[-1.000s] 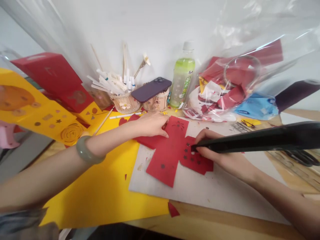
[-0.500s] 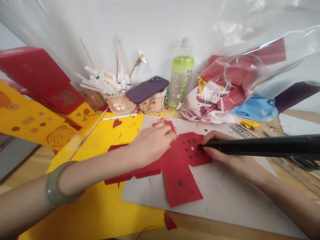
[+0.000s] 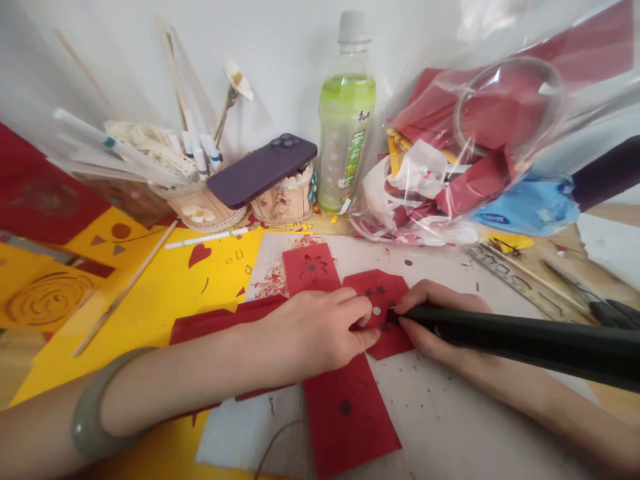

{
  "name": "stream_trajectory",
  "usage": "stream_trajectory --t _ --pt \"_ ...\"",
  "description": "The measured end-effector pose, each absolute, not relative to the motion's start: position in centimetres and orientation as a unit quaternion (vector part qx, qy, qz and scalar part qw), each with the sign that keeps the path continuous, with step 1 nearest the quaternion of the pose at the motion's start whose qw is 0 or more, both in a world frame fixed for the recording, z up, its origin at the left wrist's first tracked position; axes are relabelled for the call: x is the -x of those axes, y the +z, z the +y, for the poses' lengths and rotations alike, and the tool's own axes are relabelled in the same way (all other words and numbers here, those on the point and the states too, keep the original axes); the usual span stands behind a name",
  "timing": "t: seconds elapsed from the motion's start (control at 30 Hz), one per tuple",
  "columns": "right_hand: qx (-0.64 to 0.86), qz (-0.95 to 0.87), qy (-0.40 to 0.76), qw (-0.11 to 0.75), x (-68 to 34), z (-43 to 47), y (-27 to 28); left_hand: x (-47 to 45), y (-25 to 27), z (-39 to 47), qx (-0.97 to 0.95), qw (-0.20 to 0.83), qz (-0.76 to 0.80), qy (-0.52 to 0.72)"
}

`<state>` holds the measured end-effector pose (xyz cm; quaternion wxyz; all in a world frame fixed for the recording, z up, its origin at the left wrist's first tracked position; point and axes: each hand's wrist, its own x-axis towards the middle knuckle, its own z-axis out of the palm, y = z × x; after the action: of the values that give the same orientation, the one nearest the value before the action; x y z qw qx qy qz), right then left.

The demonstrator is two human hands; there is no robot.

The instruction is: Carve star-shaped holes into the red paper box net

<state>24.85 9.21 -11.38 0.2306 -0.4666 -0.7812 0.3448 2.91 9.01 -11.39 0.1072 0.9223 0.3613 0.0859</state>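
A red paper cutout (image 3: 345,427), shaped like a cross with folded flaps, lies under both hands. Star-shaped holes, a round hole and flower patterns are cut into it. My left hand (image 3: 325,327), a green bangle on its wrist, rests over the middle of the cutout with fingers curled together; whatever is between them is hidden. In my right hand (image 3: 430,320), thumb and fingers pinch the narrow end of a long black tool (image 3: 530,340), its tip at the flap with the stars. What kind of tool this is does not show.
Beneath lie a grey board (image 3: 450,400) and a yellow sheet (image 3: 150,280). Behind stand a green drink bottle (image 3: 345,133), a purple phone (image 3: 265,170) on a small basket, and a clear bag of scraps (image 3: 450,180). Scissors (image 3: 610,310) and a ruler (image 3: 520,280) lie right.
My left hand has moved toward the flap with the stars, uncovering the flower pattern on the far flap. The black tool stays in my right hand. The view has shifted closer.
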Motion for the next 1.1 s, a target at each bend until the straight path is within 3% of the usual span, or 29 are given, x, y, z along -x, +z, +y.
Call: stream_trajectory --t 0.27,0.5,0.7,0.93,1.1 --pt "0.466 -0.791 0.316 0.24 -24.3 9.3 -10.9 -3.3 -11.0 9.1 -0.923 0.101 0.361 0.087" --pt "0.481 -0.787 0.283 0.262 -23.4 8.3 -11.4 -2.8 -12.7 8.6 -0.941 -0.006 0.283 0.183" --pt "0.518 -0.747 0.321 0.264 -23.8 8.7 -11.0 -2.4 -13.1 8.8 -0.946 -0.049 0.243 0.209" --pt "0.455 -0.755 0.405 0.241 -25.0 10.6 -10.5 -1.8 -12.6 9.2 -0.961 -0.023 0.208 0.18" --pt "0.432 -0.779 0.397 0.221 -24.6 10.1 -9.7 -1.3 -12.8 9.4 -0.961 0.034 0.183 0.202"
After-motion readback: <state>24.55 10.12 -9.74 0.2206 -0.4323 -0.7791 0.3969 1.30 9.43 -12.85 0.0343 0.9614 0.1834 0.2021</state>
